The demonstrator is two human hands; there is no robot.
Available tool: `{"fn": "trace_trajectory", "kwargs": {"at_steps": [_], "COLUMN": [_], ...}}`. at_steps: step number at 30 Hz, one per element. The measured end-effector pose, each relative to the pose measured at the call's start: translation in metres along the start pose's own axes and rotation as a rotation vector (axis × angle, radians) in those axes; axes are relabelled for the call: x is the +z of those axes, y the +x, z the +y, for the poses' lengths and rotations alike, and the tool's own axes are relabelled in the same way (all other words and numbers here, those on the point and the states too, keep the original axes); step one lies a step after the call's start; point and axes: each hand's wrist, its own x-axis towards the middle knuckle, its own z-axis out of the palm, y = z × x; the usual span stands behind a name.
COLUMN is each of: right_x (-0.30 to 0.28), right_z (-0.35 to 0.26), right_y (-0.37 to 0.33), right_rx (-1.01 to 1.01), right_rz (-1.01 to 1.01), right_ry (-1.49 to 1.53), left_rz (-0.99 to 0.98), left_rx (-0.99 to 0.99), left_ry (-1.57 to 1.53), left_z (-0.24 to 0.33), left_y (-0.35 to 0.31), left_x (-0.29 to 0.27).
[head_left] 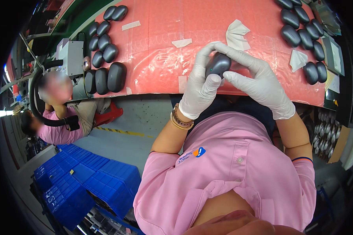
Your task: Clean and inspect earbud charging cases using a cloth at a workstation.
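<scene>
Both my hands wear white gloves and meet over the near edge of the red-covered table (pixel 153 51). Between them is a dark grey, rounded earbud case (pixel 219 64) with a small green light on its left side. My left hand (pixel 198 88) is closed round the left side of the case, thumb at its near end. From the right, my right hand (pixel 259 80) reaches its fingers over the far side, with its thumb by the near right edge. The underside of the case is hidden.
Similar dark cases (pixel 103 42) stand in a group at the table's left, and more (pixel 302 37) at the right. Crumpled white tissue (pixel 237 35) lies beyond my hands. A grey box (pixel 72 58) stands at the left edge. Blue crates (pixel 86 168) and a seated person (pixel 66 129) are at left.
</scene>
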Motion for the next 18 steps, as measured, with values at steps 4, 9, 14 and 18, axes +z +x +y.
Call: {"fn": "trace_trajectory", "kwargs": {"at_steps": [4, 9, 14, 18], "right_x": [-0.006, -0.014, -0.032, -0.080], "right_z": [-0.003, -0.007, -0.014, -0.022], "right_y": [0.005, 0.011, 0.017, 0.020], "right_rx": [0.042, 0.091, 0.104, 0.052], "right_rz": [-0.017, -0.032, 0.030, 0.153], "right_ry": [0.037, 0.069, 0.175, -0.026], "left_rz": [-0.019, -0.045, -0.249, 0.062], "left_rx": [-0.009, -0.038, -0.108, 0.126], "left_ry": [-0.007, -0.032, 0.271, 0.727], "left_z": [-0.001, 0.005, 0.024, 0.038], "left_y": [0.004, 0.011, 0.045, 0.135], "left_x": [-0.004, -0.007, -0.040, -0.100]}}
